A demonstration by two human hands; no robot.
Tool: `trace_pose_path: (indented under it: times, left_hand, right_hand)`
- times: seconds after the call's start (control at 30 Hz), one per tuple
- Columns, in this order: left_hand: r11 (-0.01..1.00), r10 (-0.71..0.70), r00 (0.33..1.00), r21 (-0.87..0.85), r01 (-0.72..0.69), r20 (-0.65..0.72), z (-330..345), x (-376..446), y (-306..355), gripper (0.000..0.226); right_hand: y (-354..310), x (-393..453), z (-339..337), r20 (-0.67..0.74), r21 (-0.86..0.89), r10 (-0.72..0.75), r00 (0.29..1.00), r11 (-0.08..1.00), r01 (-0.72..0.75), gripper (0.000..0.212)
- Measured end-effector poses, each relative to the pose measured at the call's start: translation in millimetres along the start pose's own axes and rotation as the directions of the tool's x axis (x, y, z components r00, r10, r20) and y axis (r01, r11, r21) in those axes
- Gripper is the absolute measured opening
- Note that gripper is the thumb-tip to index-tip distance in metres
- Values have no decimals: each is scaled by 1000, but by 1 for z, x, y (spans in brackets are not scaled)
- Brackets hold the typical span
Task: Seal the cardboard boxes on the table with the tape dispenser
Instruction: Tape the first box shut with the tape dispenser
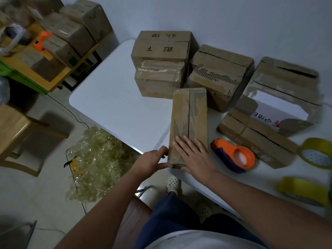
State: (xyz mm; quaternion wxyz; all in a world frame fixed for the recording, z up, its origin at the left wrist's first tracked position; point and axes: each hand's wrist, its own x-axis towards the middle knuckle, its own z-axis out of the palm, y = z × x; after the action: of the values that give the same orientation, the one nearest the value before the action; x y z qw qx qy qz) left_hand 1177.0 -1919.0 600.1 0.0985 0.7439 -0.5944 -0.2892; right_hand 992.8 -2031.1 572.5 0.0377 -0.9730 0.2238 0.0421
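A long narrow cardboard box (189, 112) lies lengthwise at the near corner of the white table (111, 97), a seam running down its top. My right hand (195, 155) lies flat on the box's near end, fingers straight. My left hand (152, 159) holds the box's near left edge, thumb and fingers curled round the corner. The orange and blue tape dispenser (235, 155) rests on the table just right of my right hand, untouched.
Several worn cardboard boxes (161, 51) stand along the table's back and right. Two yellow tape rolls (316, 153) lie at the right edge. On the floor to the left sit crumpled clear wrap (97, 164), a wooden chair (16, 130) and a box-laden side table (45, 56).
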Motion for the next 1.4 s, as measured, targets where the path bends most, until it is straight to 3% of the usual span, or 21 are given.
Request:
trace_pose_path:
  times: [0.13,0.23,0.33,0.37,0.43,0.47,0.5,0.63,0.77,0.97,1.03,1.13,1.27,1.4]
  left_hand:
    - [999,-42,999,29,42,-5,1,-4,-4,62]
    - [985,-120,993,-128,119,1,-5,-7,3,73]
    - [969,-148,984,-213,123,-104,-13,-5,14,72]
    - [975,-141,979,-194,111,-147,-14,-1,17,72]
    - [988,-117,972,-126,93,-201,-16,11,25,73]
    - [993,-98,970,-81,82,-221,-15,18,30,75]
    - [997,-72,969,-22,69,-236,-15,25,36,78]
    - [980,-50,985,180,81,-168,-2,49,63,87]
    - [959,-89,994,266,102,-57,15,58,68,83]
    - [941,-2,1000,339,11,-26,-14,42,32,71]
    - [919,-100,992,375,123,-81,-33,31,8,68]
    - [874,-322,918,299,383,-233,-46,26,-9,83]
    - [929,-306,910,119,349,-279,-33,55,28,66]
    - [897,-411,882,69,436,-228,-17,89,49,86]
  right_hand:
    - [3,1,-4,97,65,-35,995,997,29,98]
    - [12,2,-21,112,263,-85,990,963,53,86]
    - [27,4,-47,43,513,120,992,849,-125,72]
    - [33,4,-49,57,610,259,964,755,-239,71]
    - [44,4,-49,226,809,441,869,412,-419,74]
    - [45,3,-49,308,859,443,842,251,-446,77]
    - [43,-1,-52,350,875,413,841,177,-451,79]
    - [27,-21,-59,397,851,279,875,245,-464,64]
    - [34,-31,-53,393,841,314,864,258,-476,66]
    - [59,-46,-59,408,817,355,841,269,-509,57]
    - [63,-48,-59,398,808,365,841,294,-510,54]
    - [64,-43,-58,387,805,379,840,305,-508,52]
    - [61,-29,-62,378,796,383,843,331,-507,53]
    - [57,-9,-68,370,787,395,841,349,-510,51]
